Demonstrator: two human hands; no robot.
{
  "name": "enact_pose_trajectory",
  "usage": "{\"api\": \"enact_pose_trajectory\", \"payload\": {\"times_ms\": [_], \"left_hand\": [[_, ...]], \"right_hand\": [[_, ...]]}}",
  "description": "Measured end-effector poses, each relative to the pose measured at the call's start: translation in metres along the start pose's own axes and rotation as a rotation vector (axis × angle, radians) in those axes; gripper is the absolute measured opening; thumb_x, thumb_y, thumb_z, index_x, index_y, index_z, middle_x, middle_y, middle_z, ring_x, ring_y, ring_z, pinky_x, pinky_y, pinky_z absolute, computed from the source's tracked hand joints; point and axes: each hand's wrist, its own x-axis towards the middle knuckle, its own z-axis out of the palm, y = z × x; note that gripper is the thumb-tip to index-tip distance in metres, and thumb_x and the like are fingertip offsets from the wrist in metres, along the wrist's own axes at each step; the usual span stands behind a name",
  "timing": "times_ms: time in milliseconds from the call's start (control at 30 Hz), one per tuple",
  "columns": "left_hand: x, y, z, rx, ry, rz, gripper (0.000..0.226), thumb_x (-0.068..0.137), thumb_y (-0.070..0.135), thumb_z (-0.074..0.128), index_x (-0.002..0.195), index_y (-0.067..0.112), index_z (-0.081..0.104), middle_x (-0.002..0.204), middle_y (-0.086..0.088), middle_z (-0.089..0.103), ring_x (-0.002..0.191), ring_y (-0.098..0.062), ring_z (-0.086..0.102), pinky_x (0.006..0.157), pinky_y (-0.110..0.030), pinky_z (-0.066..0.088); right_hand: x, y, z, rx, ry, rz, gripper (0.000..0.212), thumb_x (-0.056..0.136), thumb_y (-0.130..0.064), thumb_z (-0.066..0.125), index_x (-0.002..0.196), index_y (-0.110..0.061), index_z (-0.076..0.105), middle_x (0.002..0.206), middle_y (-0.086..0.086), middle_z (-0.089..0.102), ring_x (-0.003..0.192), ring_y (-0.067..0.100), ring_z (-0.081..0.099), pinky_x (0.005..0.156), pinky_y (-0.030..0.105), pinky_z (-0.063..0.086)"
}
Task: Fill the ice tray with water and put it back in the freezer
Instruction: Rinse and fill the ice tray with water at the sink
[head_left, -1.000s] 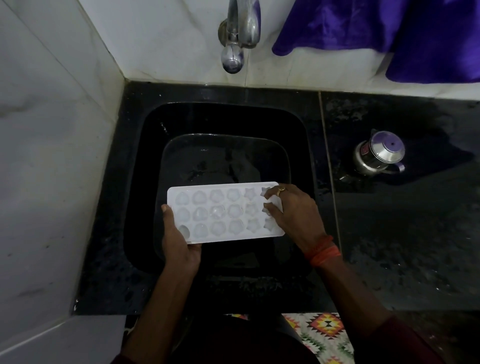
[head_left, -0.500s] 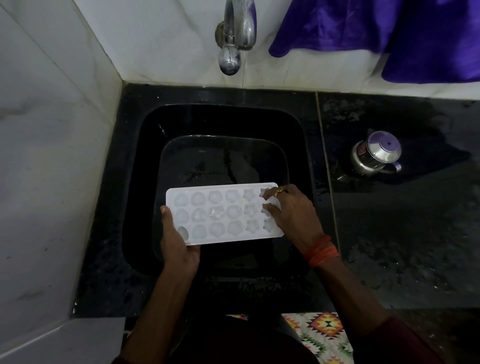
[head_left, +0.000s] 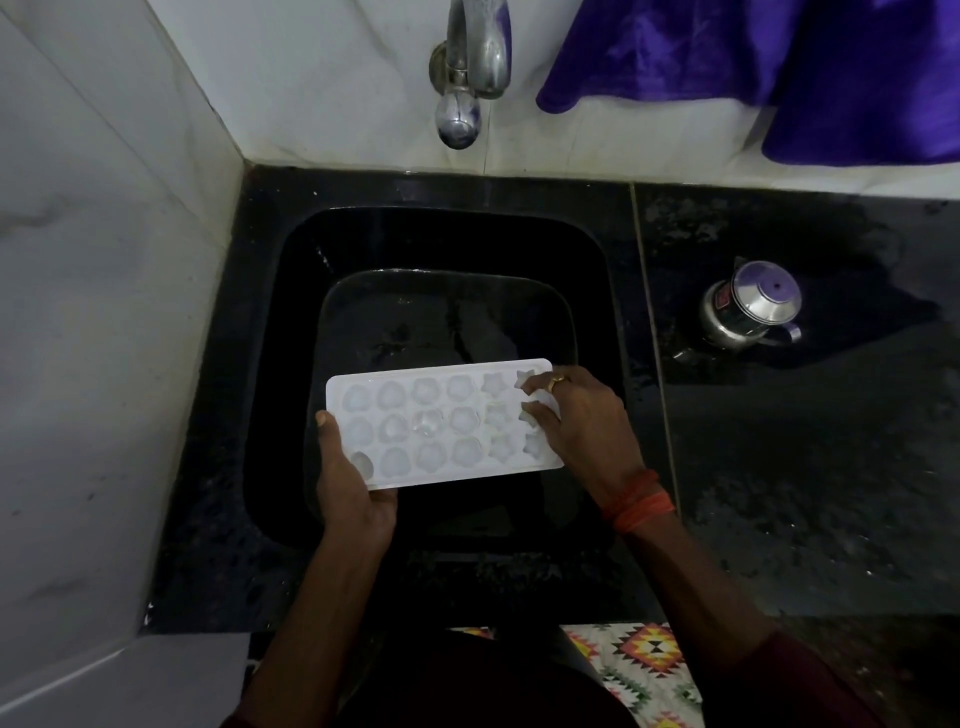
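White plastic: the left grip (head_left: 353, 499) is clamping the ice tray (head_left: 441, 421) at its near-left corner, the right grip (head_left: 582, 421) curling over its right end. Its long axis is running left-right above the sink (head_left: 270, 364); the tap (head_left: 470, 57) is hanging beyond, well apart.

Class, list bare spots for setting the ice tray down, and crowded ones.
Broad bare counter right of the sink, nearer than the steel pot. Narrow strip between sink and left wall. Crowded: over the sink, where left hand and right hand hold the ice tray.
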Motion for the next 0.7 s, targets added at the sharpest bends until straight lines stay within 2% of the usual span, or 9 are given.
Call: {"api": "enact_pose_trajectory", "payload": {"times_ms": [167,300,500,633,700], "left_hand": [[0.001,-0.0015,0.0011,0.005,-0.011,-0.002,0.055,0.095,0.061,0.061,0.127,0.018,0.071,0.126,-0.009,0.074,0.119,-0.034,0.069,0.107,-0.06,0.05],[0.001,-0.0018,0.0008,0.017,-0.004,0.004,0.051,0.095,0.061,0.062,0.121,0.019,0.073,0.123,-0.008,0.076,0.116,-0.033,0.07,0.105,-0.06,0.052],[0.0023,-0.0006,0.0006,0.024,0.008,0.005,0.05,0.093,0.062,0.063,0.119,0.02,0.074,0.119,-0.007,0.077,0.112,-0.033,0.072,0.102,-0.059,0.054],[0.0024,0.0007,-0.0005,0.047,0.018,0.015,0.047,0.093,0.063,0.064,0.113,0.022,0.076,0.112,-0.004,0.08,0.108,-0.031,0.075,0.092,-0.054,0.059],[0.0027,0.0015,-0.0009,0.051,0.017,0.018,0.047,0.092,0.063,0.064,0.113,0.022,0.076,0.112,-0.004,0.08,0.106,-0.03,0.075,0.092,-0.055,0.059]], "right_hand": [[-0.0004,0.0012,0.0027,-0.063,-0.033,0.001,0.032,0.096,-0.03,0.061,0.128,-0.028,0.066,0.126,0.004,0.046,0.098,0.027,0.063,0.089,0.041,0.054],[-0.0022,0.0018,0.0064,-0.104,0.015,-0.017,0.032,0.096,-0.029,0.061,0.128,-0.029,0.064,0.124,0.003,0.049,0.09,0.027,0.066,0.08,0.037,0.055],[-0.0011,0.0027,0.0078,-0.081,0.02,-0.015,0.031,0.095,-0.032,0.062,0.125,-0.029,0.063,0.122,0.001,0.052,0.092,0.027,0.066,0.082,0.041,0.056],[0.0029,0.0029,0.0086,-0.131,-0.028,-0.022,0.034,0.097,-0.032,0.059,0.13,-0.03,0.061,0.124,0.001,0.047,0.089,0.025,0.065,0.08,0.038,0.057],[0.0045,0.0034,0.0084,-0.162,-0.052,-0.015,0.034,0.097,-0.033,0.059,0.13,-0.029,0.06,0.125,0.001,0.045,0.09,0.024,0.065,0.08,0.037,0.056]]}}
